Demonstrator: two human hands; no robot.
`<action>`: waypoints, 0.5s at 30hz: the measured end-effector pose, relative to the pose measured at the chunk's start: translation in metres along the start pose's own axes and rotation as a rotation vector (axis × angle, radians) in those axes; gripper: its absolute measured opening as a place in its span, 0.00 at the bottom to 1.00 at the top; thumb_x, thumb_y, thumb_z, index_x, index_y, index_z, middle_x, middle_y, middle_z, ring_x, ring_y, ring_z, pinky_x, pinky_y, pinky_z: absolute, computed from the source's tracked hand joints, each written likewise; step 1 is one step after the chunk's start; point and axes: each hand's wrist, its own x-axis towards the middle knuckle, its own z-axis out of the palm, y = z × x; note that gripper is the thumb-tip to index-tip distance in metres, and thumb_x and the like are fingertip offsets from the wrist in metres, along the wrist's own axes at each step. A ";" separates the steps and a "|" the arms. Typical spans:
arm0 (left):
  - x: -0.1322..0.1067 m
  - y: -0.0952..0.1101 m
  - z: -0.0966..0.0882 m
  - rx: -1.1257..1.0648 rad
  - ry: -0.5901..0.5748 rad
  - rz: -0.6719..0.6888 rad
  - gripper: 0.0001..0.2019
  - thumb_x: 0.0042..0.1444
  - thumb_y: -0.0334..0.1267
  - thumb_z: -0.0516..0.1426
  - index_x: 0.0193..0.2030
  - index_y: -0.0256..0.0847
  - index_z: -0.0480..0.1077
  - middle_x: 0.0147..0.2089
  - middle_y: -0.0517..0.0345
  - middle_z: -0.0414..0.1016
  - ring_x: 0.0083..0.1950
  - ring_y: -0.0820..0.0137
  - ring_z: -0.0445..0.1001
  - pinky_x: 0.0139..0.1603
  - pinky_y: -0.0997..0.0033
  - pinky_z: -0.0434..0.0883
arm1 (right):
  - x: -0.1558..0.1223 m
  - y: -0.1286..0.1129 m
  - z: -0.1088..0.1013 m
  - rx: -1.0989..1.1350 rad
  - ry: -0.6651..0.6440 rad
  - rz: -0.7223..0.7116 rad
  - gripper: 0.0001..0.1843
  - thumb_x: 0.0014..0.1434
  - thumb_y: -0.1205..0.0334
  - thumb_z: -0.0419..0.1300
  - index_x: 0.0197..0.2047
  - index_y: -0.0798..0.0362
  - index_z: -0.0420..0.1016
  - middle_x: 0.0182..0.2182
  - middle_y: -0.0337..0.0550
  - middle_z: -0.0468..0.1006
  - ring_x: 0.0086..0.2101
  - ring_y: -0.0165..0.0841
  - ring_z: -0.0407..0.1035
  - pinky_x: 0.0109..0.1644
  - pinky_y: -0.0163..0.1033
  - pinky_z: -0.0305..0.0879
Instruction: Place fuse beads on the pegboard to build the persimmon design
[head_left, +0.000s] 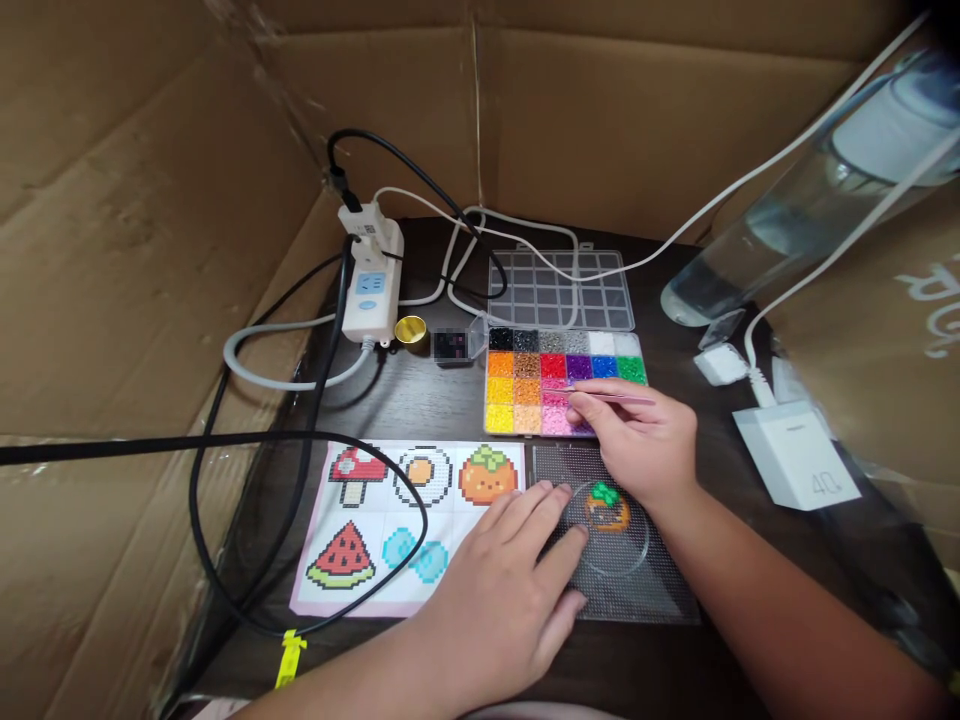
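Observation:
Pinched in my right hand (pixel 649 435) is a pair of pink tweezers (pixel 615 396), its tip over the pink beads of a divided bead box (pixel 486 400). My left hand (pixel 517 570) lies flat with fingers spread, across the right edge of a pattern sheet (pixel 420 606) and the left part of a clear pegboard (pixel 555 465). On the pegboard sits a partly filled persimmon shape of beads (pixel 606 508), orange with a green top. The sheet shows pixel pictures of a mushroom, an egg, a persimmon, a watermelon slice and a blue shape.
Behind the bead box lies its open lid (pixel 562 290). A power strip (pixel 371 290) with looping cables stands at the left, near a gold cup (pixel 411 332). At the right are a white charger (pixel 796 455) and a clear bottle (pixel 780 215). Cardboard walls (pixel 600 120) enclose the table.

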 end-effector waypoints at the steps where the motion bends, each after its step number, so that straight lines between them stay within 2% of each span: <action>1: 0.000 0.000 -0.001 -0.001 0.000 0.001 0.21 0.65 0.43 0.54 0.63 0.40 0.65 0.71 0.45 0.58 0.70 0.52 0.58 0.68 0.47 0.61 | 0.000 0.000 0.000 0.003 0.000 0.003 0.03 0.54 0.64 0.68 0.32 0.53 0.84 0.24 0.40 0.83 0.23 0.32 0.78 0.28 0.33 0.80; 7: 0.000 0.000 -0.001 -0.004 0.005 0.002 0.21 0.65 0.42 0.55 0.63 0.40 0.65 0.70 0.44 0.59 0.70 0.52 0.58 0.67 0.46 0.62 | 0.000 0.000 0.002 -0.001 0.008 0.026 0.03 0.53 0.63 0.69 0.31 0.53 0.83 0.22 0.41 0.82 0.22 0.32 0.78 0.28 0.34 0.79; 15: -0.002 -0.001 0.000 0.009 0.028 0.003 0.21 0.65 0.42 0.55 0.63 0.41 0.65 0.71 0.46 0.58 0.70 0.53 0.58 0.67 0.47 0.63 | 0.000 0.004 0.000 0.028 -0.044 0.020 0.02 0.54 0.65 0.68 0.31 0.53 0.84 0.23 0.39 0.82 0.22 0.29 0.77 0.27 0.31 0.78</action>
